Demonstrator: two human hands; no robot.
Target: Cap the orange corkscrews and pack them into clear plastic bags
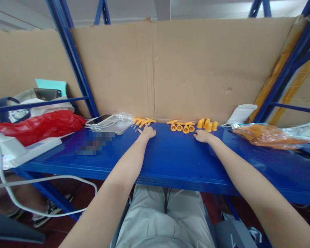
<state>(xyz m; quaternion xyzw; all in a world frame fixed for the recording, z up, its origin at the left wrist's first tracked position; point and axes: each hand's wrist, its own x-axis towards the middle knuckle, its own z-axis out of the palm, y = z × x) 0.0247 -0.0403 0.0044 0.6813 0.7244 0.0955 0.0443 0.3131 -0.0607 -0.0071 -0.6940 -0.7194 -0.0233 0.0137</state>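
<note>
My left hand (148, 132) rests on the blue table with its fingers apart, at the near side of several yellow T-handled corkscrews (144, 121) with thin metal spirals. Toward the right, my right hand (202, 135) lies low on the table, fingers stretched forward, and I see nothing held in it. Just beyond it stand several yellow bell-shaped caps (208, 125). Between the hands, a row of yellow T-handled pieces with bell-shaped ends (186, 128) lies along the back, their round openings facing me.
A cardboard sheet (191, 69) walls off the back of the blue table (170, 162). Left are a phone (103, 119), clear plastic bags (122, 123), a red bag (46, 125) and a white power strip (37, 151). Right lies a plastic bag of orange pieces (267, 135).
</note>
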